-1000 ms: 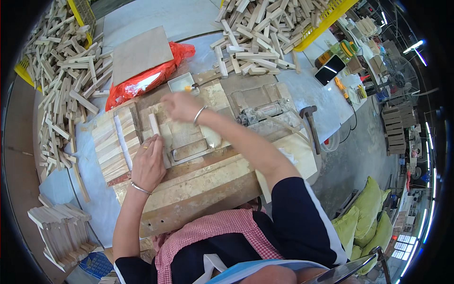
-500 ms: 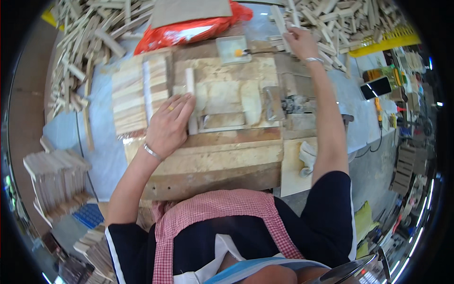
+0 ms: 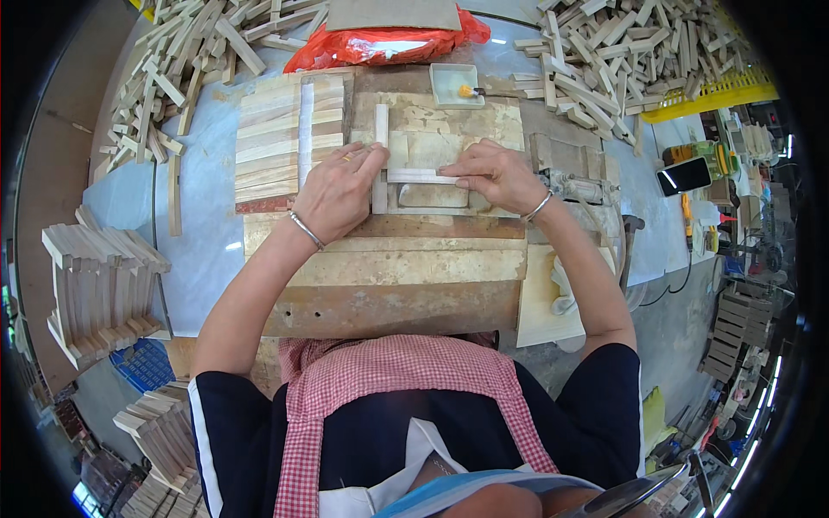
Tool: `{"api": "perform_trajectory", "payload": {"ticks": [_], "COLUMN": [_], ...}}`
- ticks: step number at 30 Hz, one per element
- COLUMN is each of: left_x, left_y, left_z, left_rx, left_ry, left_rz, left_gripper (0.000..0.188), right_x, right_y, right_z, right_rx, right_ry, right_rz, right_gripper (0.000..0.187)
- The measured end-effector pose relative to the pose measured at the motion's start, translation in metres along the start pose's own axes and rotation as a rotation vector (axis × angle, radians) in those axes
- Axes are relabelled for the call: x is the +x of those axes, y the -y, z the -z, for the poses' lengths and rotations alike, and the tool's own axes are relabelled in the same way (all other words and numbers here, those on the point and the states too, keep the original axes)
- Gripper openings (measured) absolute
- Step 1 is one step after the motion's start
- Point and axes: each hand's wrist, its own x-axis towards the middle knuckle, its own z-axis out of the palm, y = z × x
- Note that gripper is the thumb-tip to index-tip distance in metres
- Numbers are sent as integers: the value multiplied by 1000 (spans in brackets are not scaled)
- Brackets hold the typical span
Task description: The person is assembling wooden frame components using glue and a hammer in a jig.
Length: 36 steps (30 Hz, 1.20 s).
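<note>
Pinching pale strip (image 3: 419, 175), right end: right hand (image 3: 501, 179) | long axis: left-right | left hand (image 3: 342, 190): touching perpendicular stick (image 3: 382, 125), grip unclear

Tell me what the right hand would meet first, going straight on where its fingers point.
The right hand, its pinched wood strip leading, would likely first meet the crosswise strip at the left hand; whether the strips already touch is unclear.

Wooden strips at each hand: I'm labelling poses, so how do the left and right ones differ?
The left strip points away from the person; the right strip lies crosswise. The left hand rests on the left strip; the right hand pinches the right strip. Both are pale wood.
</note>
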Motion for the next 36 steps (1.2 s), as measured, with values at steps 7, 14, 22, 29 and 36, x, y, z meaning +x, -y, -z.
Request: {"api": "perform_trajectory", "payload": {"ticks": [7, 14, 22, 29, 36], "left_x": [-4, -7, -10, 12, 2], "left_y": [-5, -16, -12, -54, -67], "left_z": [-1, -6, -5, -25, -54], "left_rx": [-16, 57, 47, -8, 50], "left_ry": [-43, -81, -73, -62, 13], "left_rz": [0, -44, -41, 0, -39], "left_gripper": [42, 40, 48, 53, 85], "right_x": [21, 14, 14, 18, 64], "right_y": [15, 10, 11, 7, 28], "right_z": [9, 13, 12, 9, 44], "right_rx": [296, 81, 99, 99, 191], "right_ry": [114, 175, 173, 181, 262], "right_rz": [-356, -79, -84, -38, -358], "right_gripper": [34, 33, 32, 37, 24]}}
